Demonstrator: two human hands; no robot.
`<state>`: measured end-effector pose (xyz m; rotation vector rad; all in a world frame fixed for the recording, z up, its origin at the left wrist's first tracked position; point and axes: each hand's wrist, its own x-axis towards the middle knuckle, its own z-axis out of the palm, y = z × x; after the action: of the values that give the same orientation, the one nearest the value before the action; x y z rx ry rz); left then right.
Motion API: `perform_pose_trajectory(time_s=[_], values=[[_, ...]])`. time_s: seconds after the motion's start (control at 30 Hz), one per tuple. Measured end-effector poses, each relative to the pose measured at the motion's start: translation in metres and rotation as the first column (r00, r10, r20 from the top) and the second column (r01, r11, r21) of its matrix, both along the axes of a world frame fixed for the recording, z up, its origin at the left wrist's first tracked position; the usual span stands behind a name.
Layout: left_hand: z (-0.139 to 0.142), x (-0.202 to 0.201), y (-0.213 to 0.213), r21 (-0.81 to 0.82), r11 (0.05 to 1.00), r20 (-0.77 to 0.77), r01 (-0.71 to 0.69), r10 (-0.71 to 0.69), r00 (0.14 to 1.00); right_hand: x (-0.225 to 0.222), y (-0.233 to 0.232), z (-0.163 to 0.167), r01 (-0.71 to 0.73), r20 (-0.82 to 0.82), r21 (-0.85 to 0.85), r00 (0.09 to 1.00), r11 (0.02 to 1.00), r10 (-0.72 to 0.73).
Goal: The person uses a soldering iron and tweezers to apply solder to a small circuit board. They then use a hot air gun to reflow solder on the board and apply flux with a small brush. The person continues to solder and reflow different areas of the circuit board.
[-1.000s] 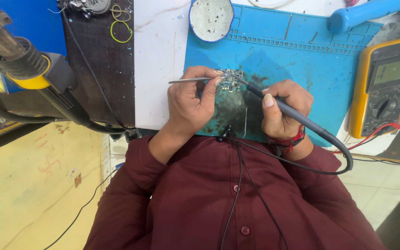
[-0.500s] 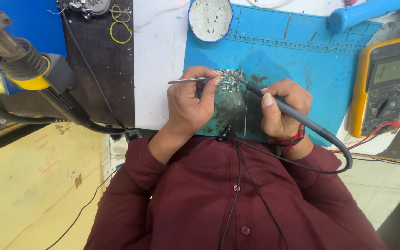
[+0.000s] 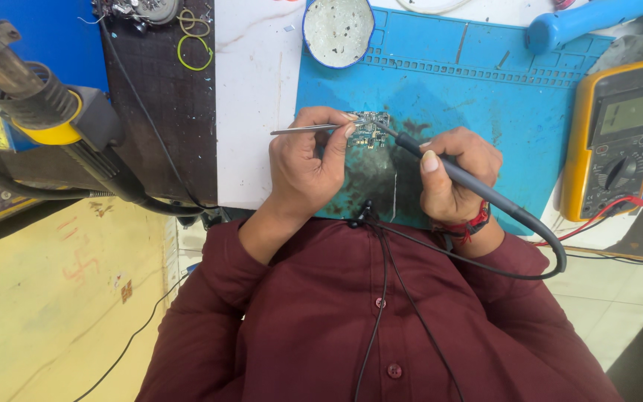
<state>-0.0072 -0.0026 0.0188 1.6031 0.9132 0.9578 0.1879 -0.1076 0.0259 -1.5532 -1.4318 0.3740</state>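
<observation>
My left hand [image 3: 308, 167] is closed, fingers pinching a pair of thin metal tweezers [image 3: 303, 131]; their shaft juts out past my knuckles, away from the work. My right hand [image 3: 452, 171] is closed in a pen grip around a dark soldering iron [image 3: 470, 186], index finger pressed along the barrel. The iron's tip comes down between my two sets of fingertips onto a small circuit board [image 3: 370, 130], which lies just beyond my left fingertips; whether the tweezers touch the board I cannot tell, since my fingers cover their points.

Surface: the board sits on a blue work mat [image 3: 485, 97], stained dark directly under and behind my fingers. The mat rests on a white tabletop [image 3: 251, 112], which shows bare just beyond my left knuckles. Beyond my fingertips, at the mat's far corner, stands a round tin [image 3: 338, 30] with a grey, speckled inside. Well outside my right hand lies a yellow multimeter [image 3: 619, 141], a red lead trailing from it. A blue handle [image 3: 589, 18] lies beyond it, at the far edge.

Room: far outside my left hand hangs a hot-air nozzle with a yellow collar [image 3: 46, 112] and thick black hose. Below the table edge, a pale yellowish floor [image 3: 46, 313]. The iron's black cable [image 3: 545, 253] loops back from my right wrist across my maroon shirt [image 3: 321, 320].
</observation>
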Motion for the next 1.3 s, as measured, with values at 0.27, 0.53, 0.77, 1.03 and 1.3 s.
perform_pose_trajectory(time_s=[0.27, 0.53, 0.77, 1.03, 1.3], values=[[0.0000, -0.0002, 0.0000, 0.006, 1.000, -0.009, -0.007, 0.007, 1.000, -0.0004, -0.0001, 0.0000, 0.009, 0.005, -0.006, 1.000, 1.000, -0.009], [0.0007, -0.0003, -0.0004, -0.017, 1.000, 0.004, -0.003, 0.003, 1.000, 0.0001, -0.0001, -0.0005, -0.004, 0.004, 0.007, 1.000, 1.000, 0.004], [0.0007, -0.0003, -0.0001, 0.004, 1.000, 0.014, 0.000, 0.000, 1.000, -0.0004, 0.0006, 0.0003, 0.006, 0.008, 0.002, 1.000, 1.000, -0.006], [0.0007, -0.0006, 0.0004, -0.007, 1.000, -0.013, -0.002, 0.002, 1.000, -0.0009, 0.0014, 0.0014, -0.002, 0.007, 0.004, 1.000, 1.000, 0.002], [0.0001, -0.0003, -0.0001, 0.001, 1.000, 0.005, -0.004, 0.004, 1.000, -0.0010, 0.0009, 0.0034, -0.002, 0.021, -0.015, 1.000, 1.000, 0.003]])
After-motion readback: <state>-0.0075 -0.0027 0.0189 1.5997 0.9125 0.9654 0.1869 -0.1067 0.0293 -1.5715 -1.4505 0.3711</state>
